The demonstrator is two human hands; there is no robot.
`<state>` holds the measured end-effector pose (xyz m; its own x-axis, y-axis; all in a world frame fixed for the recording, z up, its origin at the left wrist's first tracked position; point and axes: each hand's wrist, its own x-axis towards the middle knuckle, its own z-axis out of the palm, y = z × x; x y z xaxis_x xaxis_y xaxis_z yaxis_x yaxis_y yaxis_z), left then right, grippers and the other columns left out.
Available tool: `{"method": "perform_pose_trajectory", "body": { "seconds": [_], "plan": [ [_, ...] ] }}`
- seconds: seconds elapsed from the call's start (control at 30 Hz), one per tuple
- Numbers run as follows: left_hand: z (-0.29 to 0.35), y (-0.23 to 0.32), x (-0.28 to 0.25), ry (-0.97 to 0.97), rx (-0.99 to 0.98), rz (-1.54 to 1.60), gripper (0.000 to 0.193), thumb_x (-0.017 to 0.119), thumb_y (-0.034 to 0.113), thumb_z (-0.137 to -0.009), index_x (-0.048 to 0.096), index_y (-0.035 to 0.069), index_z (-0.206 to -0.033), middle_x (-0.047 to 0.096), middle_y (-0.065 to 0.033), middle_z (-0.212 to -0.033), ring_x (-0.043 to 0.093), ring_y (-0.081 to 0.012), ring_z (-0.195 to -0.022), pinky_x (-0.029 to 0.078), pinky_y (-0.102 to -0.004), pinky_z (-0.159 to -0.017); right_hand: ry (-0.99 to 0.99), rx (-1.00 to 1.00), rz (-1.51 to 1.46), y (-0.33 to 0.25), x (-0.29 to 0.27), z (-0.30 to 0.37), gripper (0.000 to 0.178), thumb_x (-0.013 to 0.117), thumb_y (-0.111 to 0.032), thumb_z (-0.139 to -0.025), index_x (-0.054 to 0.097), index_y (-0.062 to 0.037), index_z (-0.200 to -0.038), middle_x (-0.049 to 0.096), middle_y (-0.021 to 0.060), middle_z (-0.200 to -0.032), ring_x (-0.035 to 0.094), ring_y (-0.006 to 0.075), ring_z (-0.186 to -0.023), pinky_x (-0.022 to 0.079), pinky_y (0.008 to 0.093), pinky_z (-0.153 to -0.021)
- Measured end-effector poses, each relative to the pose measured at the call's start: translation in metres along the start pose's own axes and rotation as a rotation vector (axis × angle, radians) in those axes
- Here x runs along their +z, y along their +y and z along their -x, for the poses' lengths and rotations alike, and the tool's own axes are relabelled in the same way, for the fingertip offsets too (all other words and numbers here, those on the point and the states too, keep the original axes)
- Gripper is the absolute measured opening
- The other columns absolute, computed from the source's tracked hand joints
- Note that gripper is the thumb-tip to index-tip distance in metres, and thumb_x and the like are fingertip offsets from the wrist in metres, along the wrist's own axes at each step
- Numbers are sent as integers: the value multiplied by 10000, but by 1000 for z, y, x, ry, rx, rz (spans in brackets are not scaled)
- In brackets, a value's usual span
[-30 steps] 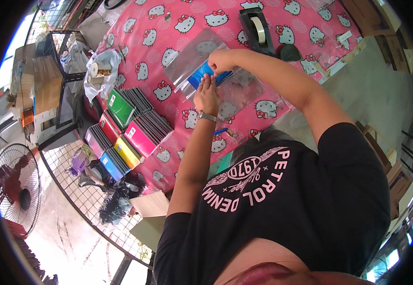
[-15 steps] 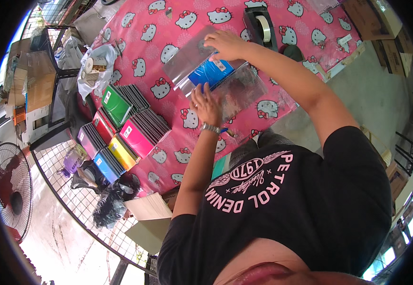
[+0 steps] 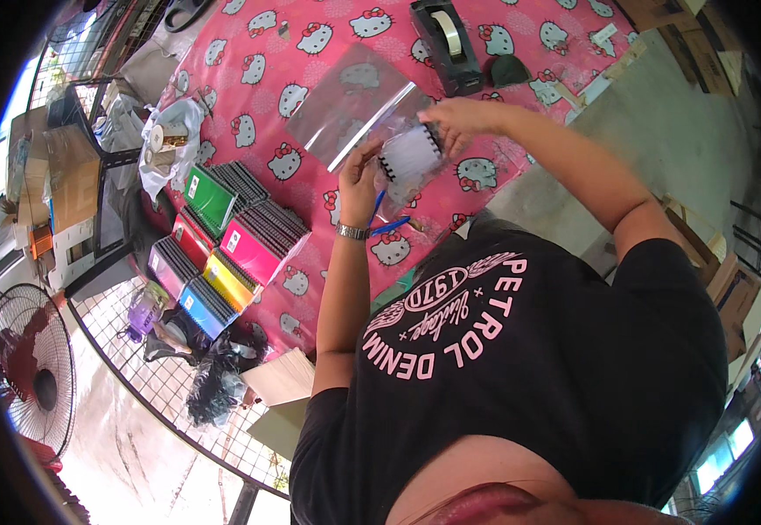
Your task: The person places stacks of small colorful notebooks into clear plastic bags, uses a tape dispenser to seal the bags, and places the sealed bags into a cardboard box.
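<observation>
Between my hands is a spiral notebook, its white side showing and black coil loops along its edges. My left hand closes on its left edge, with a metal watch on that wrist. The fingers of my right hand are bent round its upper right corner. Glossy clear plastic spreads over the pink table beyond my left hand, and more of it lies about the notebook. Just below the notebook are blue scissor-like handles, partly hidden.
Stacked spiral notebooks in several colours, with green and pink ones, stand at the left. A black tape dispenser sits at the back, beside a dark round object. A white plastic bag hangs at the table's left edge.
The notebook's blue cover was showing flat on the plastic; now its white side shows, lifted in my hands. My right hand has come down from the plastic's top edge to the notebook's corner.
</observation>
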<state>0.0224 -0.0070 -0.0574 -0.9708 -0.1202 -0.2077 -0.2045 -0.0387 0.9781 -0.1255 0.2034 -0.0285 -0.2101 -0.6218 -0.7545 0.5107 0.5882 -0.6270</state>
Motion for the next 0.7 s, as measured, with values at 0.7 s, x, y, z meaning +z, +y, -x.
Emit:
{"method": "perform_pose_trajectory", "body": {
  "seconds": [0.7],
  "plan": [
    [-21,38,26,-119,362,-1017,75,634,83,-759,632,30,-812,582,-145,-833,589,-331,-745,486,-384,-641,691,-988,810,54,54,-6,202,561,-151,-782,633,-94,-962,568,110,-903,595,296,-854,493,395,-711]
  ]
}}
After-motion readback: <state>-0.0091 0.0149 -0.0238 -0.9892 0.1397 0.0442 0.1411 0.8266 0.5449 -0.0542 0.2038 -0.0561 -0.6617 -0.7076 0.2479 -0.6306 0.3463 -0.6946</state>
